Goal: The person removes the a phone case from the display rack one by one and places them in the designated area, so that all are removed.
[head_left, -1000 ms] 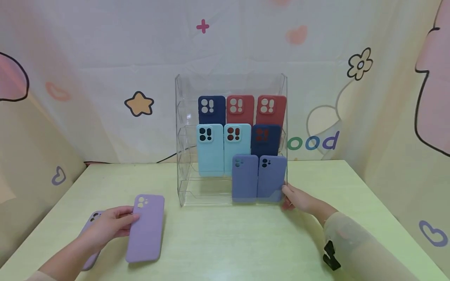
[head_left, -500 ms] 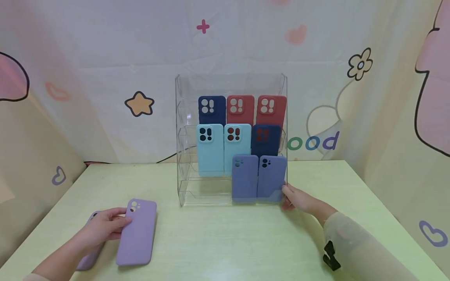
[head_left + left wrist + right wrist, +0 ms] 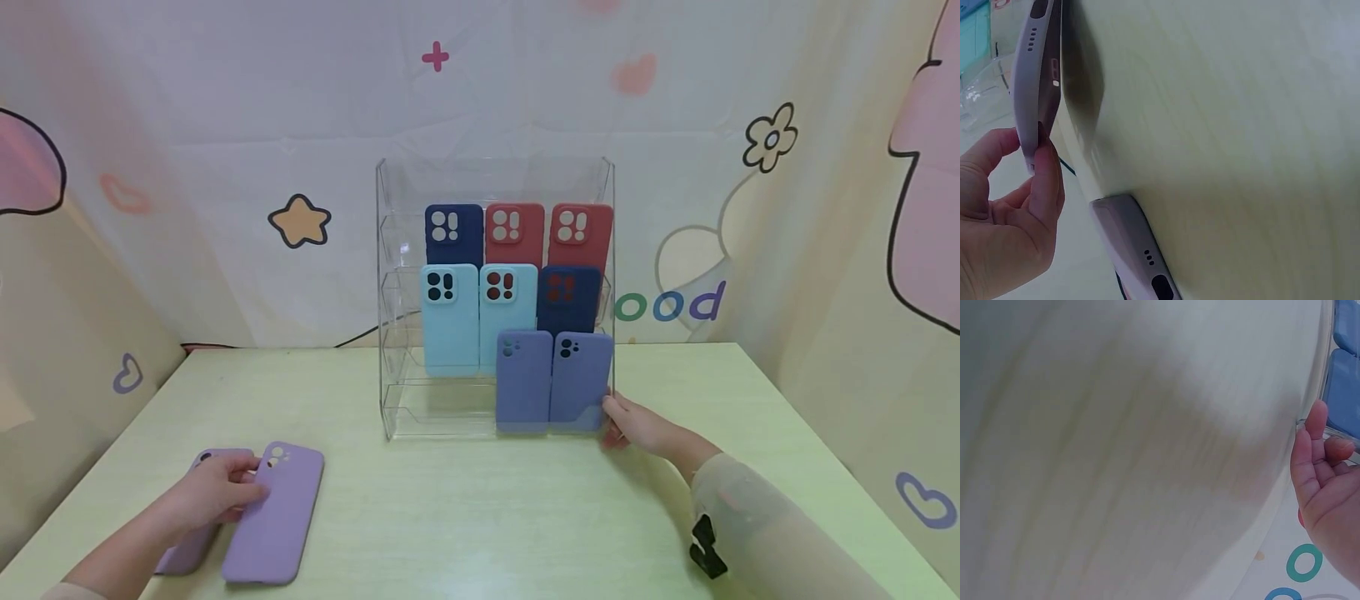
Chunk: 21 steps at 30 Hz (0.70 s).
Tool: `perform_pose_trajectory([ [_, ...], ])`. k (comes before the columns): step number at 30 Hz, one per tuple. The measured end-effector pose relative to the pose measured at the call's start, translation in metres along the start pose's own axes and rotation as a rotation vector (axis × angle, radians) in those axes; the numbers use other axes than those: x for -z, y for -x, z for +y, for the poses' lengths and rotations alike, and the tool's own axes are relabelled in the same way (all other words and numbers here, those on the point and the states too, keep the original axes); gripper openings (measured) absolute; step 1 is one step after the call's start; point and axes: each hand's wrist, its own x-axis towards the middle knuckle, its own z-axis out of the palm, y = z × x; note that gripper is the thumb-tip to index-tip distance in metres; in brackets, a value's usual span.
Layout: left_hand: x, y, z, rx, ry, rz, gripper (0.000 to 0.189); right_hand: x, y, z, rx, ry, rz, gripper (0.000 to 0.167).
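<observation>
My left hand (image 3: 206, 492) pinches a light purple phone case (image 3: 273, 521) by its upper left edge. In the left wrist view, thumb and fingers close on one end of this phone case (image 3: 1030, 81), which is tilted over the table. A second light purple phone case (image 3: 189, 550) lies partly hidden under the left forearm. My right hand (image 3: 641, 423) grips the lower right front edge of a clear tiered display rack (image 3: 442, 423). The right wrist view has the fingertips of that hand (image 3: 1329, 487) at the rack's corner, beside a blue-violet phone case (image 3: 1344, 390).
On the rack's lowest tier stand two blue-violet phone cases (image 3: 522, 383) at the right. Behind them are two light blue cases (image 3: 450, 333) and a navy case (image 3: 567, 300), then a navy case (image 3: 454, 250) and two red cases (image 3: 514, 250). A patterned curtain (image 3: 225, 167) backs the table.
My left hand has drawn the light purple phone case leftward and down toward the near side of the table, closer to the second case. The right hand keeps its place on the rack.
</observation>
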Motion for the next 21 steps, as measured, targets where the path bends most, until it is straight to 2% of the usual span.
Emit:
perform_pose_trajectory([
  [9,0.0031,-0.0017,-0.0032,0.018,-0.125,0.084,0.062,0.0005,-0.0008,0.0011,0.012,-0.008,0.007,0.032],
  [21,0.0046,-0.0006,-0.006,-0.013,-0.365,0.206,0.062,0.0003,0.0005,0.0005,0.013,-0.02,0.004,0.036],
])
